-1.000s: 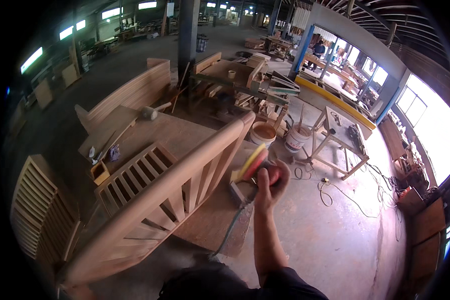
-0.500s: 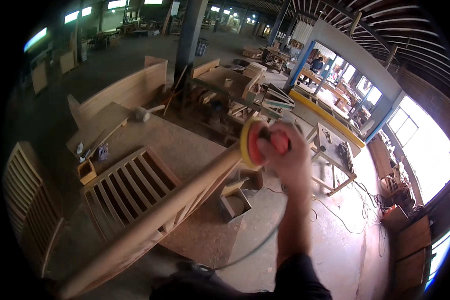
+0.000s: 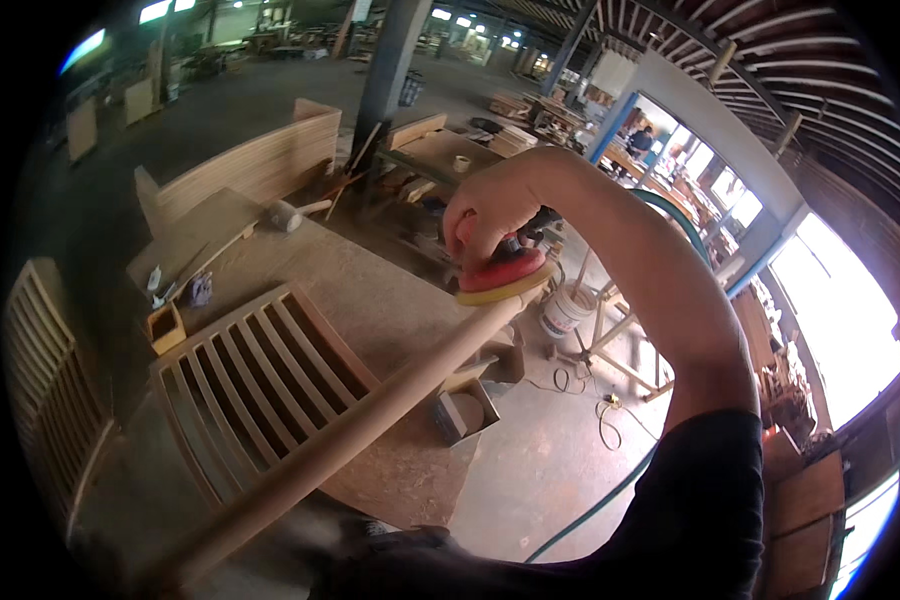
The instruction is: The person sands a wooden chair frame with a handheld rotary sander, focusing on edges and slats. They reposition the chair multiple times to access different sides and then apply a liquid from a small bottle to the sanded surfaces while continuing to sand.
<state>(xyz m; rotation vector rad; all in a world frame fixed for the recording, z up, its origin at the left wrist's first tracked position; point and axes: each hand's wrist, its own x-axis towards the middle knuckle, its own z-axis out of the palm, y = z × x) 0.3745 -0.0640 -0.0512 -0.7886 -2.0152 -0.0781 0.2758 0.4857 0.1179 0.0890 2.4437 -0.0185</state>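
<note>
My right hand (image 3: 495,215) is wrapped round a red-and-black power sander (image 3: 505,268) with a yellow pad edge. The sander sits on the upper side of a long rounded wooden rail (image 3: 370,415), close to its far end. The pad lies nearly flat there, tilted slightly. From the far end, the rail runs diagonally down to the lower left, where it blurs. My right arm reaches in from the lower right with the elbow bent. My left hand is not visible.
Beyond the rail, a dusty worktable (image 3: 315,260) carries a slatted wooden panel (image 3: 270,385), a mallet (image 3: 288,215) and a small wooden box (image 3: 166,326). An open box (image 3: 463,412) stands beside the rail. A white bucket (image 3: 568,308), a green hose (image 3: 600,510) and cords lie right.
The sander has gone from an upright pad against the rail's end side to a nearly flat pad on top. My right wrist has turned over and the elbow swung out right.
</note>
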